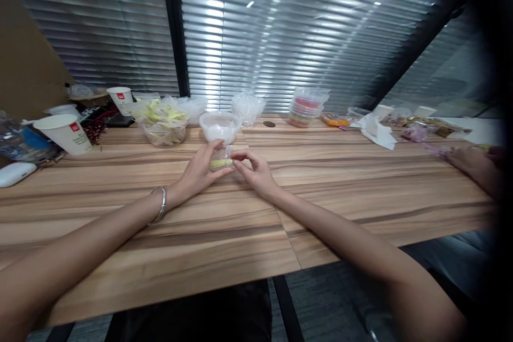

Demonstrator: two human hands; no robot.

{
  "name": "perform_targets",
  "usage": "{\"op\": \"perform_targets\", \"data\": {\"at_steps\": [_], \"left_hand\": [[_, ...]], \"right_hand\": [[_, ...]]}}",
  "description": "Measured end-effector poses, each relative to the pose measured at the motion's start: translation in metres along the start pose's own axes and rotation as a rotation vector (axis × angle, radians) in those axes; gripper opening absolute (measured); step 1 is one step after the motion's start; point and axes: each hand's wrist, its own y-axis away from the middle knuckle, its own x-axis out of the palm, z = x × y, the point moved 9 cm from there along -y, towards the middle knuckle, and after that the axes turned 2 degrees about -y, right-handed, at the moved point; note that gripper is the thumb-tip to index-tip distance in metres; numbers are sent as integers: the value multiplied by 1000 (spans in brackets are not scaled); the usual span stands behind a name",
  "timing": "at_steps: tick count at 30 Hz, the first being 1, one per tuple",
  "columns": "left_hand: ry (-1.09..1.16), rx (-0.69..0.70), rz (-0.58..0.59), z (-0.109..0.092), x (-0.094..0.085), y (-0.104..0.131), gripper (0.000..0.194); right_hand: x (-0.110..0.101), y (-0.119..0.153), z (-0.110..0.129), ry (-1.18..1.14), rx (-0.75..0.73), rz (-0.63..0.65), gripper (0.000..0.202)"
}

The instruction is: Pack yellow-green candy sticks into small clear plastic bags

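Between my two hands is a small clear plastic bag (221,162) with a yellow-green strip inside, just above or on the table. My left hand (197,166), with a silver bangle at the wrist, holds the bag's left side between thumb and fingers. My right hand (256,172) pinches its right edge, thumb and fingertips close together. Right behind the bag stands a round clear tub (220,127) with whitish, see-through stuff in it. To its left, a clear bowl (162,125) is heaped with similar yellow-green pieces in plastic.
Paper cups (66,133) and a white computer mouse (16,174) lie at the left. Stacked lidded tubs (306,108) with red and green contents stand at the back, beside an orange packet (335,120). Crumpled tissue (377,131) and another person's hand (471,165) are on the right.
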Motion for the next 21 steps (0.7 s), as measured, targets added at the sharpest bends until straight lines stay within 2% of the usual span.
{"op": "perform_targets", "data": {"at_steps": [4, 10, 15, 21], "left_hand": [[19, -10, -35, 2, -2, 2, 73], [-33, 68, 3, -4, 1, 5, 71], [-58, 110, 28, -9, 4, 7, 71], [-51, 226, 136, -23, 11, 6, 56]], "right_hand": [[1, -1, 3, -1, -3, 5, 18], [-4, 0, -1, -13, -6, -75, 14], [-10, 1, -7, 4, 5, -133, 21], [-3, -1, -14, 31, 43, -43, 23]]}}
